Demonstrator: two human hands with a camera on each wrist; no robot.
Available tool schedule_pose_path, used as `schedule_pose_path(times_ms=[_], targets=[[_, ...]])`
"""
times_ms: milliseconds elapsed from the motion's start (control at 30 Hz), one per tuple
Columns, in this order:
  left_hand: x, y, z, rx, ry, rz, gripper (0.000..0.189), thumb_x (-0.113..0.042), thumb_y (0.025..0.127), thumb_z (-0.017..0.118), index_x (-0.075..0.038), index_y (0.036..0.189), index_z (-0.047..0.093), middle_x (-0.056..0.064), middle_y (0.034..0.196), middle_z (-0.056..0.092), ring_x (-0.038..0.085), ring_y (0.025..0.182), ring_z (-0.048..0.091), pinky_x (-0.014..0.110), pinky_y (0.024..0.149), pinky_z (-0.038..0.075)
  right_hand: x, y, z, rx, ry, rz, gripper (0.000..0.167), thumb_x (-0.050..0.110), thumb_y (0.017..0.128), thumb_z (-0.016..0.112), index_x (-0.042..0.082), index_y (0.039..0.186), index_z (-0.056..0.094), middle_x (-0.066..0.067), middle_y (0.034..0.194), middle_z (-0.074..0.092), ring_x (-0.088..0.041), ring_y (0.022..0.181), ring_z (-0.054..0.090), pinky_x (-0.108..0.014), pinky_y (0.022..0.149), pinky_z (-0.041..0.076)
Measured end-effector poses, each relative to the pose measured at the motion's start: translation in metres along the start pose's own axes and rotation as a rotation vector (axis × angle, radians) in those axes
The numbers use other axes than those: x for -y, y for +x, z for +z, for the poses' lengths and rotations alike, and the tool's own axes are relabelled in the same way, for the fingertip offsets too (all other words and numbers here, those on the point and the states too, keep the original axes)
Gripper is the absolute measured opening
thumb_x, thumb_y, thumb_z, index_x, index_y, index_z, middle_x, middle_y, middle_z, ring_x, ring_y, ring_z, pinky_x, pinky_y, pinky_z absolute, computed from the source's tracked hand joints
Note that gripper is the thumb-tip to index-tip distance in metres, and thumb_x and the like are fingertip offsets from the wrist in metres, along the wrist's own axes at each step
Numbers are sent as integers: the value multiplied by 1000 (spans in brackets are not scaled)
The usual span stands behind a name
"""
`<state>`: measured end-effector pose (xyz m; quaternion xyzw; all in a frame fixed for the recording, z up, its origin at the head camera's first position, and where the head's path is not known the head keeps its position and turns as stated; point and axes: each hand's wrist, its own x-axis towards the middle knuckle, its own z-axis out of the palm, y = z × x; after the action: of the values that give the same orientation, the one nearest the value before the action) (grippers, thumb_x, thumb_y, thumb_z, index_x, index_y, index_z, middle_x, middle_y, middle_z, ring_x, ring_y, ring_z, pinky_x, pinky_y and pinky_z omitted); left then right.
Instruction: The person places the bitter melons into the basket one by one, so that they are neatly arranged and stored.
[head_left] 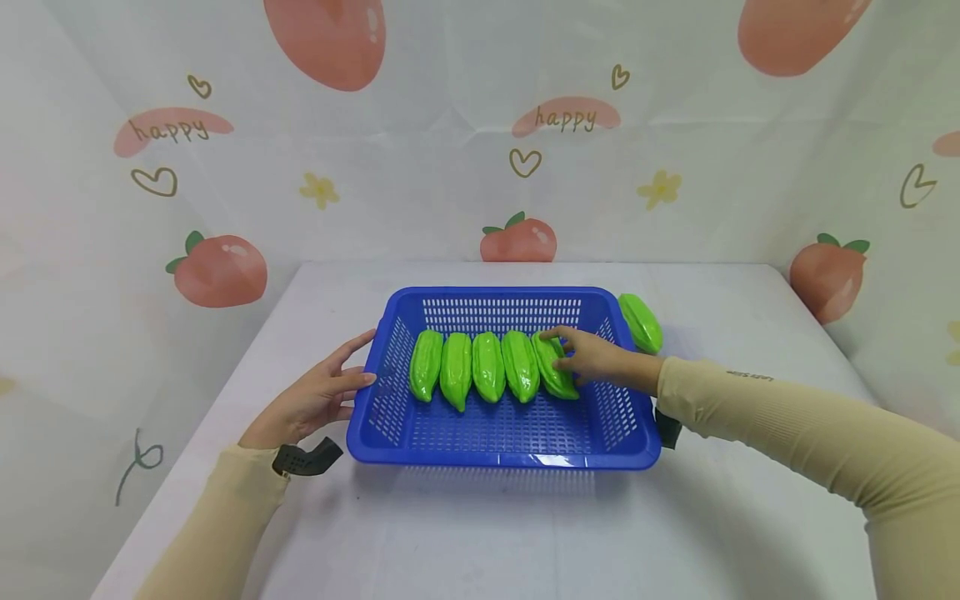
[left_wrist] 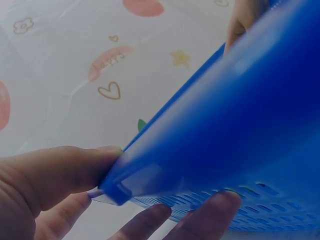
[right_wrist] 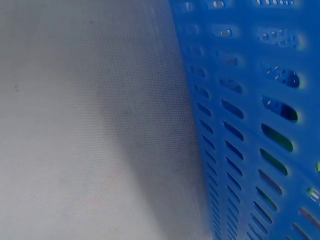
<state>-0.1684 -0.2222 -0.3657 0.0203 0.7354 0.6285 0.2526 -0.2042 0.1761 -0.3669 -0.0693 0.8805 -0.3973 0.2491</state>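
Observation:
A row of several glossy, bright green ridged fruits with pointed tips lies inside a blue slotted plastic basket. Over the rightmost green ridged fruit is my right hand, its fingers and thumb bent around that fruit's upper part; the fruit slants against its neighbours' direction. At the basket's left side, my left hand grips the rim, thumb on the edge. In the left wrist view its fingers spread beneath the rim along the outer wall. The right wrist view shows the slotted basket wall, with the right hand hidden.
One more green ridged fruit lies outside the basket, by its right back corner. The basket stands on a white-covered table. A white printed cloth hangs behind and at both sides.

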Motion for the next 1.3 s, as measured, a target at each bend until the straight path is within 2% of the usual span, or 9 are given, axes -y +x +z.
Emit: schedule_pose_path(times_ms=[267,633,800,1200,1300], targets=[[0,0,-1,11,7,5,81,-25,95,62,-36,155,9,25,146,38,25,109,65,47,89,55,-1,1,0,10,10,2,54,1,97,51,11,148,34,-34,142,34,-47,126,46,-53,88,54],[0,0,0,9,17,3,81,-25,95,62,-36,155,9,25,145,40,24,106,66,47,88,56,2,-2,0,33,33,-1,54,2,98,51,10,148,32,-37,146,27,-51,132,37,-55,87,54],[0,0,0,9,5,4,81,-25,95,62,-36,155,9,24,144,41,24,106,66,47,88,56,2,-2,0,37,42,5,54,3,98,50,11,148,32,-36,147,27,-50,132,37,-56,88,53],[0,0,-1,11,2,0,80,-24,96,61,-36,155,9,25,146,37,23,106,66,47,88,56,0,0,0,34,37,10,54,3,98,51,12,148,33,-35,148,26,-50,135,34,-57,89,52],[0,0,-1,10,3,-2,81,-25,96,61,-36,155,8,25,146,38,24,107,65,47,89,55,-1,1,0,19,3,-3,54,5,98,53,12,148,34,-34,148,29,-49,136,33,-56,93,51]])
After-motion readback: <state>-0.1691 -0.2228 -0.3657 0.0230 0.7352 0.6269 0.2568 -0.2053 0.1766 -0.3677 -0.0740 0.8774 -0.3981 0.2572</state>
